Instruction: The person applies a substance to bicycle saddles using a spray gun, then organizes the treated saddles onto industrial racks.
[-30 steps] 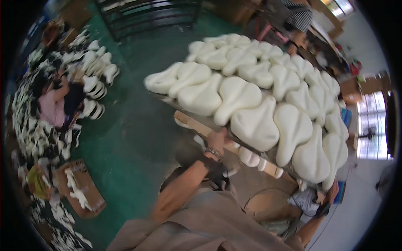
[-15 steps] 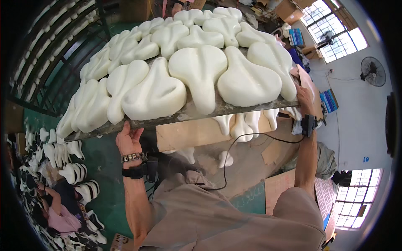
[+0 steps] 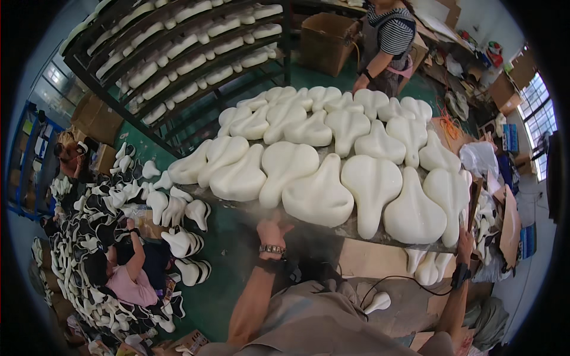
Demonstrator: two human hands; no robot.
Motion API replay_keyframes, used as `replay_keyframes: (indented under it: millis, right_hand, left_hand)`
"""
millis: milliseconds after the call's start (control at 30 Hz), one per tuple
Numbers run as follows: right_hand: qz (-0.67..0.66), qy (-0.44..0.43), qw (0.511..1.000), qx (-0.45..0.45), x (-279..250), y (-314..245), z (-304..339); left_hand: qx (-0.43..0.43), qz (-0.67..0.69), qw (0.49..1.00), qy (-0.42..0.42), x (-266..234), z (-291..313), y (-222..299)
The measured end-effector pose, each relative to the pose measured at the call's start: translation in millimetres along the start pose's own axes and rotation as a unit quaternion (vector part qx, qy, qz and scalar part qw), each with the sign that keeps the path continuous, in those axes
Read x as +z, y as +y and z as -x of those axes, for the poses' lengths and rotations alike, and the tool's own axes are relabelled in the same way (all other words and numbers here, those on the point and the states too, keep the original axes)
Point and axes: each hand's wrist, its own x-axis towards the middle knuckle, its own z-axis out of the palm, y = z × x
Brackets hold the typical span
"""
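Note:
Rows of cream-white bicycle saddle pads (image 3: 371, 181) cover a wide, dark board (image 3: 345, 230). My left hand (image 3: 273, 231) is closed on the board's near edge, left of its middle, fingers hidden beneath the pads. At the near right corner, my right hand (image 3: 465, 242) grips the board's side edge. The board hangs in front of me at about waist height. Across from me, another person's hand (image 3: 360, 83) is at the far edge; whether it holds the board cannot be made out.
A dark shelf rack (image 3: 178, 139) full of pads stands beyond the board's left end. On the left, a person in pink (image 3: 133, 288) sits among heaped saddle pads (image 3: 89, 261). A cardboard box (image 3: 325, 44) stands at the back. A cable (image 3: 386, 277) runs from my right wrist.
My view has swung left, bringing the rack and the other person into sight. The board now appears lower and further right, with both my hands still on it.

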Motion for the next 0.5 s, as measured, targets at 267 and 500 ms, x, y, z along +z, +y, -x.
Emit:
replay_keyframes:
  millis: [267,500]
  right_hand:
    - [-0.054,0.003,0.998,0.039,128,-18,57]
    - [-0.018,0.083,0.993,0.088,248,-77,131]
  left_hand:
    - [-0.041,-0.079,0.995,-0.038,-38,-133,81]
    - [-0.083,-0.082,0.991,-0.059,-79,-257,140]
